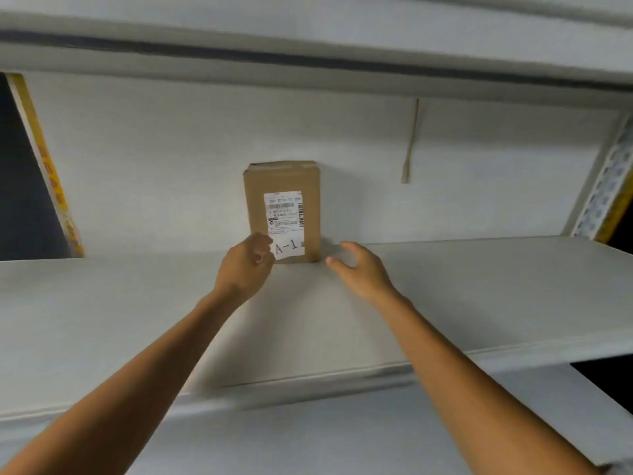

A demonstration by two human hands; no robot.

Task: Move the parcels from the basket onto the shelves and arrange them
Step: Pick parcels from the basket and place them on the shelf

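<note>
**Item:** parcel [282, 214], one brown cardboard box. It stands upright on its short end at the back of the white shelf [479, 286], against or very close to the back panel [154, 166]. Its printed shipping label [283, 210] faces outward, with a white tag reading "A-1" [289, 250] below it near the bottom edge.

**Left hand** [245, 265]: at the parcel's lower left corner, overlapping the edge of the A-1 tag. The fingers [263, 244] are curled inward. Whether they pinch the corner or only touch it cannot be told.

**Right hand** [363, 269]: just beside the parcel's lower right corner and apart from it. Its fingers [351, 247] are spread and relaxed and hold nothing.

**Other fixtures:** an upper shelf [308, 46] overhead, a perforated upright post [606, 186] at the right end, and a thin strip [411, 142] hanging on the back panel. The basket is not in view.

**Step in hand (judgement):** placing and arranging. The parcel is already on the shelf, and both hands flank its base as if steadying or squaring it.

**Next move calls for (judgement):** checking that the tall, narrow box stands steady with its labels to the front. Both hands then need to come away gently, since a box on its short end may tip. After that, the basket is the place to reach for another parcel.
</note>
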